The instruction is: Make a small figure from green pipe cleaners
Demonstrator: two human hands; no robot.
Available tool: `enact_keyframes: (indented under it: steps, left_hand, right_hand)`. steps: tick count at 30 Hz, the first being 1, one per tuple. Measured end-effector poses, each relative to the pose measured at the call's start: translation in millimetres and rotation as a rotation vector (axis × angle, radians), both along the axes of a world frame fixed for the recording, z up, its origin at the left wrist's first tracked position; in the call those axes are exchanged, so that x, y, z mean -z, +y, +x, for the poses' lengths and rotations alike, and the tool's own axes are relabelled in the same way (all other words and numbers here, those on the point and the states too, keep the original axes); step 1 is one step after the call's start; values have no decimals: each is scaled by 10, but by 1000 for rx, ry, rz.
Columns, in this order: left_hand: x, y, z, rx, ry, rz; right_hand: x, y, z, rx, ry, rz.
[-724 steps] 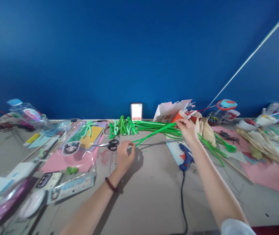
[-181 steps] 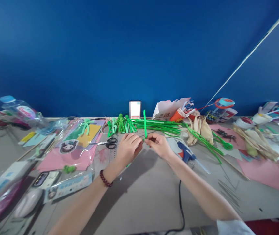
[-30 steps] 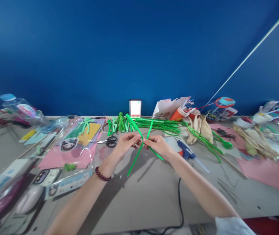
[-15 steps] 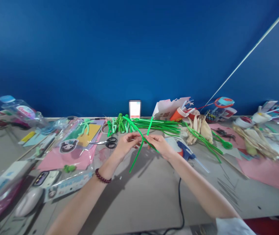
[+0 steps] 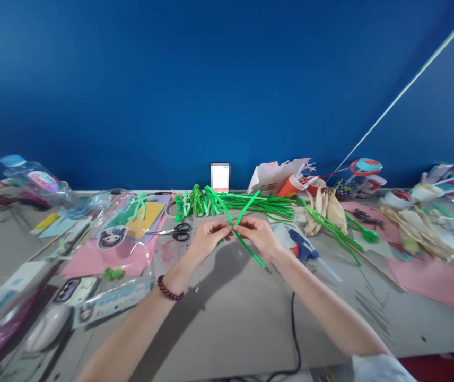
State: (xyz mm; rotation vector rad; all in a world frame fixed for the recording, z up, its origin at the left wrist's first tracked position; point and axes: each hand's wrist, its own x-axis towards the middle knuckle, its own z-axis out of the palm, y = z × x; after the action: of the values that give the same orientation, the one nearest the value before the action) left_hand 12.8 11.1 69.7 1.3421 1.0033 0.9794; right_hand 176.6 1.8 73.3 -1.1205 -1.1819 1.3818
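Two green pipe cleaners point(image 5: 251, 250) cross each other in front of me, held above the table. My left hand point(image 5: 213, 235) pinches them near the crossing from the left side. From the right, my right hand point(image 5: 256, 233) pinches at the same spot, its fingertips touching those of the left. Two ends fan upward and one long end slants down to the right; the lower left end is mostly behind my left fingers. A bundle of green pipe cleaners point(image 5: 259, 206) lies just beyond my hands.
Black-handled scissors point(image 5: 180, 232) lie left of my hands, by a plastic sleeve with coloured paper point(image 5: 110, 257). A blue glue gun point(image 5: 304, 244) is to the right, its cord point(image 5: 295, 329) running toward the front edge. Bent green pipe-cleaner pieces point(image 5: 197, 200) stand at the back; dried husks point(image 5: 320, 209) lie farther right.
The crossed pipe cleaners have turned in my fingers: the lower left end is now largely hidden, and a lower right end sticks out further. Both hands have drawn closer together at the crossing.
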Motion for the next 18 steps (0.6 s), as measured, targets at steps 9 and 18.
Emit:
enact_keyframes:
  steps: [9, 18]
  left_hand:
    - [-95, -61, 8, 28, 133, 143]
    - [-123, -67, 7, 26, 97, 59]
  right_hand:
    - [35, -23, -70, -3, 206, -131]
    - [52, -15, -62, -34, 289, -186]
